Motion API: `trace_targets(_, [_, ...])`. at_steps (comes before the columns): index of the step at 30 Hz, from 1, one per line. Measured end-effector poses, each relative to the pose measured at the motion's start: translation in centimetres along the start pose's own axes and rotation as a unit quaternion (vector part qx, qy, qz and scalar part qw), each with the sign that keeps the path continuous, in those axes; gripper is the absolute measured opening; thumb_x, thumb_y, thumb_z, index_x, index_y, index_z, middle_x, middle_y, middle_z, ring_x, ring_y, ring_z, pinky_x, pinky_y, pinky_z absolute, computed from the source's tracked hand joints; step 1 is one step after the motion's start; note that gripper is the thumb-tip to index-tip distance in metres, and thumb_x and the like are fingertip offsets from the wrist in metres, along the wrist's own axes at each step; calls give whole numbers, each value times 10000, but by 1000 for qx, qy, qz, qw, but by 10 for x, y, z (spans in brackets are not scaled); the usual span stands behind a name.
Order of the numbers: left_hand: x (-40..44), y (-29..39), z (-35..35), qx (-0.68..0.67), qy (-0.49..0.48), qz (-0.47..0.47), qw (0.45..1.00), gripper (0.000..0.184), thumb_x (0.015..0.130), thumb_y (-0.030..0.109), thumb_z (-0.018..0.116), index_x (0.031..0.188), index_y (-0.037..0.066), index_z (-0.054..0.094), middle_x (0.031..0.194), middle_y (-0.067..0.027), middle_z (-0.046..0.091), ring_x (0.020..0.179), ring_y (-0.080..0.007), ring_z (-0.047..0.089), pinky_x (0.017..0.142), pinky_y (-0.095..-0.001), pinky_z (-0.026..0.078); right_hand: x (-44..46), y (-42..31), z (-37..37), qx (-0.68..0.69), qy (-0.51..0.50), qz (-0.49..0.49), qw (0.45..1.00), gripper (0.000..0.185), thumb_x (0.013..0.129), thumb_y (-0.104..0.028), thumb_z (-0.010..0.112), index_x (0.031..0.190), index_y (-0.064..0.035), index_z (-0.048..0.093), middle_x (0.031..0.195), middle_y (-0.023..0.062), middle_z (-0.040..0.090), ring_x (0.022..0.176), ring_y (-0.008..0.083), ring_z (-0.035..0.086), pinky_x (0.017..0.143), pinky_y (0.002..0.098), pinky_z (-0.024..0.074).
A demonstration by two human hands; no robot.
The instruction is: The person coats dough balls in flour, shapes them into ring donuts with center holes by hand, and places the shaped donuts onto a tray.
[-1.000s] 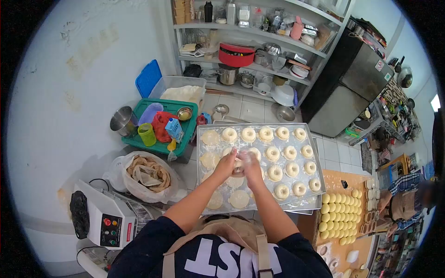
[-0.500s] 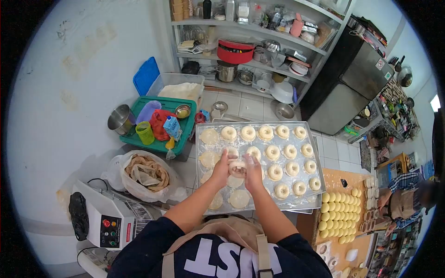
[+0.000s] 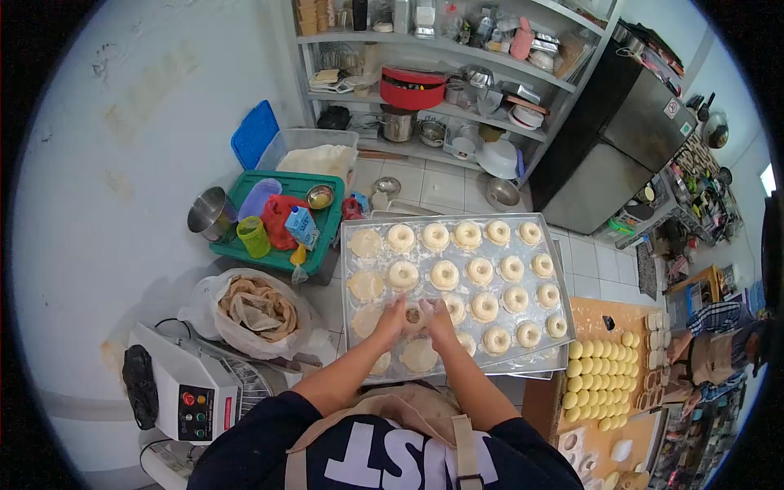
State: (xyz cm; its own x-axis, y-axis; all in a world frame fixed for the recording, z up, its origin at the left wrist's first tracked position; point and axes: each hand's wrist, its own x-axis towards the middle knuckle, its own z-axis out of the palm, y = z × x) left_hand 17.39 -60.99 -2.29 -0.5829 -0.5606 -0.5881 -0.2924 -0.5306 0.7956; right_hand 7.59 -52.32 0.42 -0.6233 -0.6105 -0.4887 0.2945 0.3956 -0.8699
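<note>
Dough rings (image 3: 403, 282) sit just ahead of the left hand (image 3: 393, 321) and beside the right hand (image 3: 439, 322), so a low sideways pass is tight. Above the tray (image 3: 422, 256) the air is open. Flat discs (image 3: 367, 286) leave a low lane along its left edge; beyond, a white bag (image 3: 237, 336) stands in the way.

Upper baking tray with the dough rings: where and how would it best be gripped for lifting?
Likely the upper baking tray is best taken by its raised rim, midway along the two shorter ends, approaching from its outer left and right. Dough rings and flat rounds occupy much of the surface, leaving the rim exposed; opposed grips should help keep it level.
</note>
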Motion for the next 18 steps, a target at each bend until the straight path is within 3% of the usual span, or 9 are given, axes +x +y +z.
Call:
trace_targets(5, [-2,6,-6,48,-46,26,997,722,946,534,389,1391,-29,302,1369,-169,416,1253,-242,416,1037,-367,327,24,37,-4,-41,3,-46,998,472,904,-347,593,1172,20,462,1063,179,581,922,232,598,663,375,528])
trace_targets(8, [-42,47,-4,125,-106,25,986,702,938,535,390,1363,-23,365,1365,-187,427,1249,-262,425,1032,-379,332,15,28,-3,-95,26,-68,993,378,886,-214,576,1159,22,463,1050,208,590,941,289,614,704,411,523])
trace_targets(11, [-54,62,-9,224,-104,64,967,649,911,477,482,1332,-11,413,1332,-206,455,1229,-307,446,1024,-387,349,-11,-3,-9,-234,15,-143,962,365,804,-57,529,1151,30,457,1081,259,581,969,391,605,793,455,495])
trace_targets(14, [-51,60,-18,444,-75,120,885,587,846,404,581,1286,28,485,1326,-204,458,1254,-356,400,1056,-416,312,-22,-23,-17,-303,-15,-154,940,432,699,26,502,1131,35,481,1122,296,557,1022,452,553,881,467,449])
trace_targets(15, [-50,57,-22,520,-61,156,838,574,823,382,609,1274,43,505,1328,-201,457,1266,-370,380,1068,-430,294,-24,-27,-21,-339,-17,-179,924,436,692,25,516,1128,21,501,1115,288,563,1035,446,546,894,471,438])
trace_targets(17, [-41,37,-31,670,-39,275,688,565,772,343,651,1258,78,536,1346,-185,447,1299,-390,326,1095,-474,240,-26,-31,-26,-407,-18,-228,885,445,677,24,544,1121,-7,542,1103,272,575,1061,434,531,919,478,417])
trace_targets(18, [-39,35,-30,691,-54,276,666,537,772,335,646,1241,90,553,1354,-176,442,1311,-392,304,1096,-504,210,-27,-30,-26,-460,-30,-239,855,451,673,16,559,1122,-28,558,1110,263,572,1082,430,518,930,484,406])
